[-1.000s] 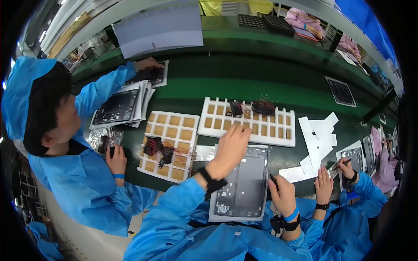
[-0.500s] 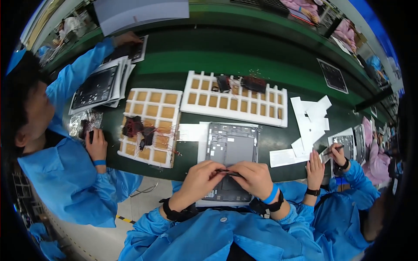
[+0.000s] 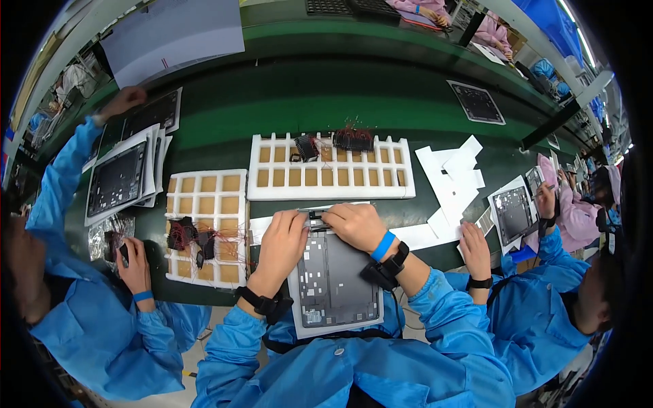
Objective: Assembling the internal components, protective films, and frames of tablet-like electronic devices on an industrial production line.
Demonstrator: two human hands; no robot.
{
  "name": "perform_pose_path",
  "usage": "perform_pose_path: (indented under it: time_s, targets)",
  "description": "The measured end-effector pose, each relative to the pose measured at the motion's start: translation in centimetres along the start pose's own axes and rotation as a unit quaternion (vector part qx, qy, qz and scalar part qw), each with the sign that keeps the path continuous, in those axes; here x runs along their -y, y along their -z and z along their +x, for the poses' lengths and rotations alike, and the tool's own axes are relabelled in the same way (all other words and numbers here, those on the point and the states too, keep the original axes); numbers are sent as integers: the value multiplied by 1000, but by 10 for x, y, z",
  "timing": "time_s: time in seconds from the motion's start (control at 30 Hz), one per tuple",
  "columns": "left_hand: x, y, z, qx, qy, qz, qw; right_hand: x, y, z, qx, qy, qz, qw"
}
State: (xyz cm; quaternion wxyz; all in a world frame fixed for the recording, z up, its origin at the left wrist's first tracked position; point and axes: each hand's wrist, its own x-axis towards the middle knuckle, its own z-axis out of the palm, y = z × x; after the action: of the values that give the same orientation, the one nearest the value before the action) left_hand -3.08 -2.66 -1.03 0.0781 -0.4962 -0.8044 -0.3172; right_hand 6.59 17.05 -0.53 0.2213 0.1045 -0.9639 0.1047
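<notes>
A dark grey tablet back shell (image 3: 354, 268), dotted with small white patches, lies on a white sheet in front of me, over the table's near edge. My left hand (image 3: 280, 239) is closed at the shell's far left corner, fingers pinching a small black part (image 3: 317, 219). My right hand (image 3: 355, 228) reaches across the far edge, its fingertips closed on that part's right side. The part lies along the shell's far edge, mostly hidden by fingers, so its exact kind does not show.
Two white foam trays, one at left (image 3: 174, 204) and one beyond the shell (image 3: 333, 193), carry black wired parts (image 3: 354, 140). White cut sheets (image 3: 450, 187) lie at right. Co-workers' hands work at both sides, near a stack of shells (image 3: 115, 180) and another shell (image 3: 511, 212).
My hands have moved away from me, from above the shell's middle to its far edge, with the small black part. The shell sits closer to me. The left co-worker's raised hand has shifted.
</notes>
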Motion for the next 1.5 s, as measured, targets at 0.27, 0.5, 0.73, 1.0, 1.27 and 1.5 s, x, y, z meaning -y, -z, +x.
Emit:
perform_pose_path:
  time_s: [0.27, 0.5, 0.73, 1.0, 1.27, 1.5]
  targets:
    - [-1, 3, -3, 22, -6, 19, 1000, 6, 2, 2, 21, 30, -87, 996]
    - [-3, 1, -3, 26, -20, 48, 998, 4, 4, 3, 42, 7, -44, 998]
    - [-11, 1, -11, 86, -31, 137, 986, 23, 18, -4, 122, -87, 9, 989]
    - [-10, -2, -15, 61, -30, 113, 991, -9, 6, 0, 45, -42, 47, 997]
    - [-9, -2, -11, 49, -41, 119, 991, -13, 4, 4, 47, 7, 20, 999]
    - [-13, 9, -6, 81, -7, 118, 990, 13, 26, 6, 146, -53, 11, 988]
